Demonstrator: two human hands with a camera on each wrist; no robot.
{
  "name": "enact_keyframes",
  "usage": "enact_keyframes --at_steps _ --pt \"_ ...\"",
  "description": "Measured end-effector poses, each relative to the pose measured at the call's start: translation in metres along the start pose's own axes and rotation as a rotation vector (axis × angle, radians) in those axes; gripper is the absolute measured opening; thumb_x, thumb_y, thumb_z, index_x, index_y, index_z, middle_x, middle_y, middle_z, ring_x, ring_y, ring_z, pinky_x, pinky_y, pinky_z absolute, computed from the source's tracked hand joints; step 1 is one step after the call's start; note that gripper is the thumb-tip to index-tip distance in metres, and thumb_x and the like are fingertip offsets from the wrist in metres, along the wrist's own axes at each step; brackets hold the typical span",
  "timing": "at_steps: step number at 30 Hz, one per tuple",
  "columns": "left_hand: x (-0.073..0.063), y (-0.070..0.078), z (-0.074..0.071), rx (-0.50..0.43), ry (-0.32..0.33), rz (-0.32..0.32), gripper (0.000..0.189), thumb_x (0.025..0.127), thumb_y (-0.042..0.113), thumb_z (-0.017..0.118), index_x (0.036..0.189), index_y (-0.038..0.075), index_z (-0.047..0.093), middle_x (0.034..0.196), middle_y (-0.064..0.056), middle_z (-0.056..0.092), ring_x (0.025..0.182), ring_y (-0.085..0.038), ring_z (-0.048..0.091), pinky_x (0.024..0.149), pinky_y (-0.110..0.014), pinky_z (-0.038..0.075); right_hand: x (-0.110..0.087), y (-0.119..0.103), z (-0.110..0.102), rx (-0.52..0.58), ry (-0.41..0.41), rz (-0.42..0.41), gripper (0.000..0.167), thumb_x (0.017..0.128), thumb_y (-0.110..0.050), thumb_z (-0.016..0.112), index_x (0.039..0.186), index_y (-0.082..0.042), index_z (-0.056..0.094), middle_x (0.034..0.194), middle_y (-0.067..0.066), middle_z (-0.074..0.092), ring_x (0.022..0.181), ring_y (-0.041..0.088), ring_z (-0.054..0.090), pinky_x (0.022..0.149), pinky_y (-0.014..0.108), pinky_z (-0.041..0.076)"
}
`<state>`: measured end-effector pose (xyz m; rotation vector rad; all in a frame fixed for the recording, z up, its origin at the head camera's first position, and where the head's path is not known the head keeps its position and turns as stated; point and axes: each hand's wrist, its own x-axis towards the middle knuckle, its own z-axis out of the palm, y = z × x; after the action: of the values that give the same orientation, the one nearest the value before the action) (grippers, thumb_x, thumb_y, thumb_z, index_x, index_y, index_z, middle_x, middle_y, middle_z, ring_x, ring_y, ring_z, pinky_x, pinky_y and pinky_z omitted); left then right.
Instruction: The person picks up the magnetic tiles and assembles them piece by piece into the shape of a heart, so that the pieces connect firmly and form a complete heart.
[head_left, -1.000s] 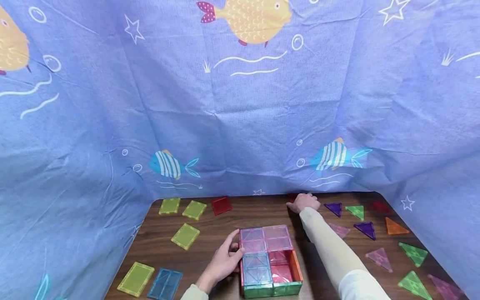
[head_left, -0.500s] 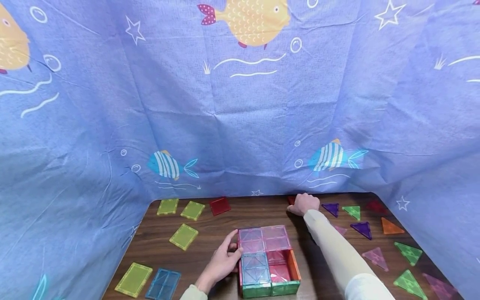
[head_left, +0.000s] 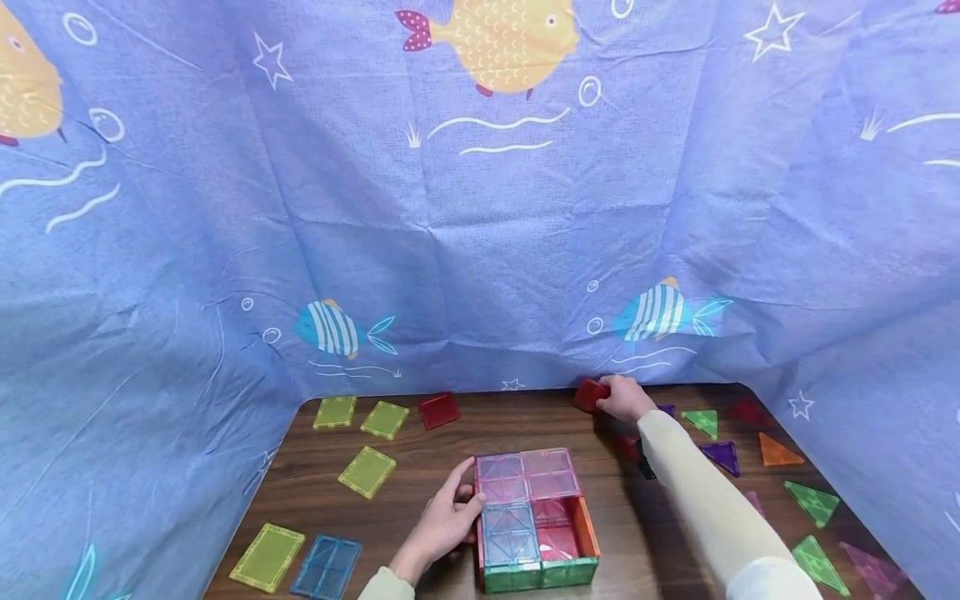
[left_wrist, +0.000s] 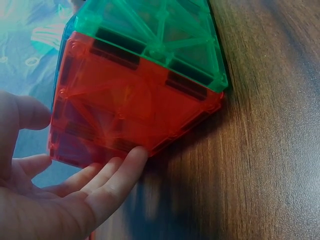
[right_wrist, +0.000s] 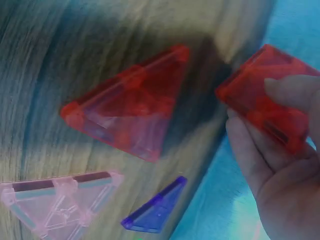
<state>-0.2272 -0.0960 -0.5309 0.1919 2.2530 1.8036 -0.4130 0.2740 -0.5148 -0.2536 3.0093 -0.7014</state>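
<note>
My right hand (head_left: 624, 398) pinches a red square magnetic tile (head_left: 590, 394) between thumb and fingers, over the table's back edge. In the right wrist view the thumb lies across the face of this tile (right_wrist: 257, 92). A box of magnetic tiles (head_left: 512, 546) stands at the front middle, with clear pink and blue tiles on top, a green front and an orange right wall. One top quarter is uncovered, showing a red inside. My left hand (head_left: 448, 521) rests against the box's left side; in the left wrist view its fingertips touch a red wall (left_wrist: 115, 100).
Several yellow tiles (head_left: 367, 472), a blue tile (head_left: 326, 567) and another red square (head_left: 438, 411) lie at left. Right of the box are a red triangle (right_wrist: 130, 105), purple (head_left: 722, 458), green (head_left: 812, 502), orange (head_left: 778, 450) and pink triangles (head_left: 872, 569). A blue fish-print curtain (head_left: 502, 250) hangs behind.
My right hand has lifted the red square tile from the back of the table and shifted slightly right, uncovering it. My left hand stays at the box.
</note>
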Motion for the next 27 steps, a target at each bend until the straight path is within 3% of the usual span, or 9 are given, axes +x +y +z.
enact_keyframes --at_steps 3,6,10,14,16,19,23,27 --pt "0.0 -0.003 0.002 0.0 -0.006 0.002 0.065 0.102 0.019 0.06 0.158 0.011 0.03 0.127 -0.027 0.061 0.094 -0.026 0.071 0.063 -0.046 0.061 -0.012 0.002 -0.009 0.072 0.055 -0.055 0.022 0.087 -0.014 0.076 0.105 -0.004 0.07 0.086 0.008 0.07 0.079 0.022 0.062 0.076 0.041 0.051" --pt "0.001 -0.005 0.003 0.005 -0.009 0.001 0.065 0.102 0.019 0.059 0.159 0.01 0.029 0.127 -0.028 0.06 0.094 -0.026 0.071 0.063 -0.045 0.061 -0.029 -0.001 -0.02 0.142 0.06 -0.082 0.024 0.09 -0.017 0.075 0.109 -0.003 0.069 0.089 0.006 0.071 0.078 0.019 0.062 0.075 0.038 0.052" --pt "0.001 -0.004 0.001 -0.002 -0.013 0.003 0.065 0.102 0.019 0.06 0.159 0.011 0.029 0.128 -0.03 0.058 0.096 -0.027 0.071 0.063 -0.044 0.061 -0.053 -0.011 -0.035 0.225 0.048 -0.063 0.015 0.097 -0.019 0.066 0.101 -0.005 0.07 0.082 0.001 0.069 0.072 0.014 0.057 0.073 0.033 0.048" --pt "0.0 -0.002 -0.001 -0.013 -0.017 -0.001 0.066 0.102 0.021 0.06 0.159 0.012 0.029 0.13 -0.031 0.057 0.097 -0.027 0.071 0.064 -0.043 0.061 -0.081 -0.024 -0.049 0.352 -0.021 0.022 0.023 0.101 -0.023 0.058 0.096 -0.004 0.07 0.086 0.003 0.069 0.078 0.014 0.06 0.077 0.035 0.051" --pt "0.0 -0.002 -0.002 -0.012 -0.015 -0.004 0.066 0.102 0.021 0.06 0.159 0.012 0.028 0.13 -0.03 0.057 0.097 -0.027 0.071 0.064 -0.043 0.061 -0.095 -0.032 -0.053 0.411 -0.062 0.054 0.027 0.101 -0.024 0.056 0.101 -0.002 0.072 0.091 0.004 0.07 0.083 0.013 0.06 0.079 0.035 0.051" --pt "-0.001 -0.002 -0.002 -0.002 -0.012 -0.012 0.066 0.102 0.022 0.06 0.159 0.012 0.027 0.13 -0.03 0.057 0.095 -0.026 0.071 0.064 -0.043 0.061 -0.115 -0.041 -0.055 0.5 -0.136 0.087 0.028 0.1 -0.027 0.06 0.096 -0.001 0.07 0.078 0.0 0.064 0.066 0.011 0.051 0.061 0.029 0.045" --pt "-0.001 -0.002 -0.001 0.015 -0.012 -0.023 0.066 0.102 0.023 0.06 0.159 0.013 0.028 0.131 -0.03 0.057 0.093 -0.025 0.071 0.064 -0.042 0.061 -0.139 -0.052 -0.053 0.663 -0.264 0.108 0.03 0.098 -0.029 0.066 0.087 -0.001 0.062 0.062 -0.002 0.048 0.052 0.011 0.037 0.047 0.024 0.031" --pt "0.0 -0.001 0.001 0.021 -0.023 -0.025 0.066 0.102 0.024 0.059 0.159 0.014 0.028 0.132 -0.029 0.057 0.092 -0.023 0.071 0.064 -0.041 0.061 -0.156 -0.063 -0.045 0.748 -0.341 0.056 0.024 0.095 -0.025 0.07 0.094 -0.001 0.067 0.066 -0.002 0.057 0.058 0.01 0.048 0.052 0.024 0.041"
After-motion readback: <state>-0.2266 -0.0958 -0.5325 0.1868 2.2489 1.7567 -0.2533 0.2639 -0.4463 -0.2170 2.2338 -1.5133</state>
